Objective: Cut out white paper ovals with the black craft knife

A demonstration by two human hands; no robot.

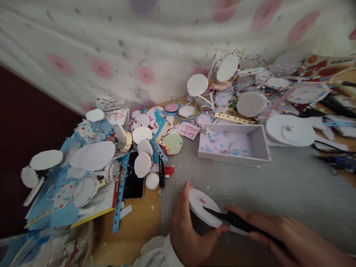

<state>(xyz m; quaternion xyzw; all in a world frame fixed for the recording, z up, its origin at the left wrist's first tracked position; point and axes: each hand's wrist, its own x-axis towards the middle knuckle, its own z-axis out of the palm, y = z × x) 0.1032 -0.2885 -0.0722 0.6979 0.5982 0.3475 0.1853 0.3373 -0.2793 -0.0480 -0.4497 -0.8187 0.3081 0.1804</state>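
The left hand (185, 235) grips a white disc (207, 217) at its rim, its fingers spread around the left side and its thumb pressed near the lower right edge. The disc is tilted, over the near part of a gray mat (294, 181) on the wooden table (104, 241), and carries a small pink piece (203, 200) on its face. The fingers of the right hand (283, 231) are closed around a slender black tool (241, 222), whose tip lies over the disc just beside the pink piece; whether it touches the surface I cannot tell. Beyond the hands, at the mat's far edge, sits an open white box (233, 158) with blue scraps (240, 152) inside. Right of it lie stacked white discs (275, 128). To the left, a black marker (161, 172) stands between a red object (169, 170) and a small white round piece (152, 181), with a dark phone (132, 189) next to them. A blue punched strip (120, 204) runs along the phone's left side. Behind everything hangs a flower-patterned cloth (169, 40).
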